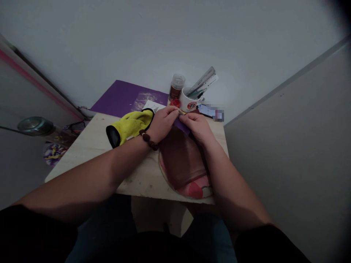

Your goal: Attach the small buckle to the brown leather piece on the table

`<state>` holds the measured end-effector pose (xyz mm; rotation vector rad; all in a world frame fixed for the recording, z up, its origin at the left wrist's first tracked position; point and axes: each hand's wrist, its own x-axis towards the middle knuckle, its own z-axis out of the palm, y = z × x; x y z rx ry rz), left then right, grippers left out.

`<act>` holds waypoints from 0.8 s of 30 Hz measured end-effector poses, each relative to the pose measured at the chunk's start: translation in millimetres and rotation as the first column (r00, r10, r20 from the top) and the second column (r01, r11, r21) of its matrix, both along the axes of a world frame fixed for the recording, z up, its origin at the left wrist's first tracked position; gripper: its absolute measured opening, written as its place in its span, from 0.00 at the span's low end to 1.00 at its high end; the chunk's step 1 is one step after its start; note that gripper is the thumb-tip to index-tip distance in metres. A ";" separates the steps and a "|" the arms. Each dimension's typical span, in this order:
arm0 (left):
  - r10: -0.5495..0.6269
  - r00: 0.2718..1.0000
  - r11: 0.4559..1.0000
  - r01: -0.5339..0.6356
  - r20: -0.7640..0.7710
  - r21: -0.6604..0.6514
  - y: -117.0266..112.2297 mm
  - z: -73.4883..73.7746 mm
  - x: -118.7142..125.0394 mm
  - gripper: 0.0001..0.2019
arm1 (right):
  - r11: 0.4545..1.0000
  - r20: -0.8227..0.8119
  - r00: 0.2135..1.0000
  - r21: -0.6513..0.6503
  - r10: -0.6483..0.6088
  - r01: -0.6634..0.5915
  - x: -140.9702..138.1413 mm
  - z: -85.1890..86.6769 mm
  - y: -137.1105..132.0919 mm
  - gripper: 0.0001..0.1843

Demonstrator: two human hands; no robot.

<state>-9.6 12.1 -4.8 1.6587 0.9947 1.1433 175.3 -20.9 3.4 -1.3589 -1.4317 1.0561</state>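
Note:
My left hand (166, 119) and my right hand (196, 126) meet at the back of the wooden table, fingers pinched together. Between them is a small purple sheet (181, 126), pinched near its far edge; a tiny pale bit shows at the fingertips, too small to name. Under my hands lies a dark brown, slightly glossy sheet (182, 157). It rests on a round pad (196, 188) with pink and red patterning. Beside my left wrist is a yellow glove (130, 124) with a black cuff.
Behind my hands stand a white mug (189, 103) holding rulers and pens, a clear-topped jar (177, 87) and a red object (174, 103). A phone (210, 110) lies to the right, and a large purple sheet (117, 96) at the back left. Walls border the wooden table (137, 179).

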 end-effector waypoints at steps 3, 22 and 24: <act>0.001 1.000 1.000 -0.001 -0.014 0.011 1.0 1.2 -0.8 0.14 | 0.998 0.050 0.997 -0.025 0.065 -0.064 -1.1 -0.1 -1.0 0.31; -0.019 0.993 1.000 0.021 -0.117 0.016 2.4 -1.5 0.2 0.18 | 0.998 0.091 0.994 0.006 0.056 -0.056 0.2 -6.0 1.0 0.34; -0.024 0.994 1.000 0.025 -0.108 0.006 2.7 -1.1 0.0 0.18 | 0.999 0.111 0.993 0.016 0.048 -0.050 -0.5 -5.1 0.7 0.34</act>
